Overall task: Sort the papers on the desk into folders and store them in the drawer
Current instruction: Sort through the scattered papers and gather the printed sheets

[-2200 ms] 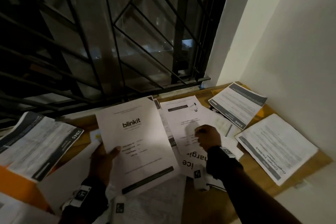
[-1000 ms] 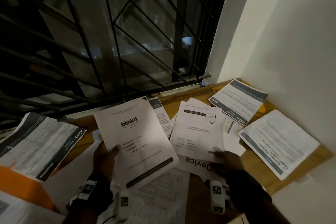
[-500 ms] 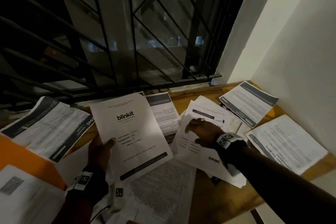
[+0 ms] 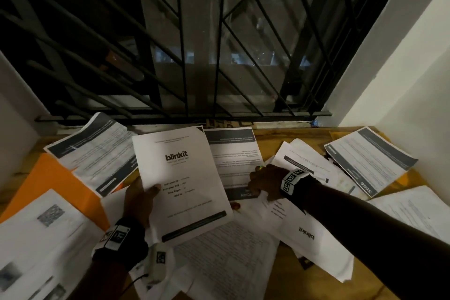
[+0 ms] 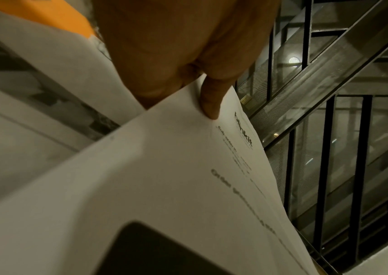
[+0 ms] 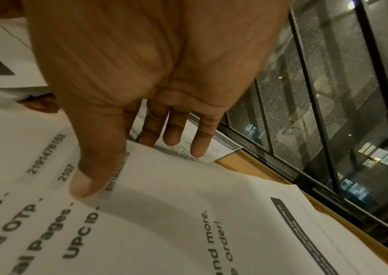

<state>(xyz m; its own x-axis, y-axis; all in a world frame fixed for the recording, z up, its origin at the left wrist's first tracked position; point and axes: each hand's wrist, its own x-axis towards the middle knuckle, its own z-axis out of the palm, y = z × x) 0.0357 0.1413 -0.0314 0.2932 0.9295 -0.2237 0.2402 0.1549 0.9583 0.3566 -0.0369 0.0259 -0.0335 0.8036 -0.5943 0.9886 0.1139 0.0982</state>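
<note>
My left hand (image 4: 141, 200) holds up a white sheet printed "blinkit" (image 4: 180, 178) by its left edge, thumb (image 5: 209, 104) on top of the blinkit sheet (image 5: 164, 176). My right hand (image 4: 265, 180) reaches across the middle pile. Its thumb (image 6: 82, 184) lies on a second blinkit sheet (image 6: 188, 214), whose edge curls up, and the index fingertip goes under that edge. The other fingers stretch over a dark-banded paper (image 4: 231, 153). The second blinkit sheet (image 4: 299, 229) runs under my right forearm. An orange folder (image 4: 56, 178) lies at the left, partly under papers.
Loose printed papers cover the wooden desk (image 4: 267, 136): a dark-banded one at far left (image 4: 97, 153), two at the right (image 4: 370, 158), more in front. A black window grille (image 4: 219, 56) rises behind the desk. A white wall (image 4: 401, 80) closes the right side.
My right hand has moved left from the right-hand sheets to the middle pile beside the held sheet. The left hand still holds the blinkit sheet up.
</note>
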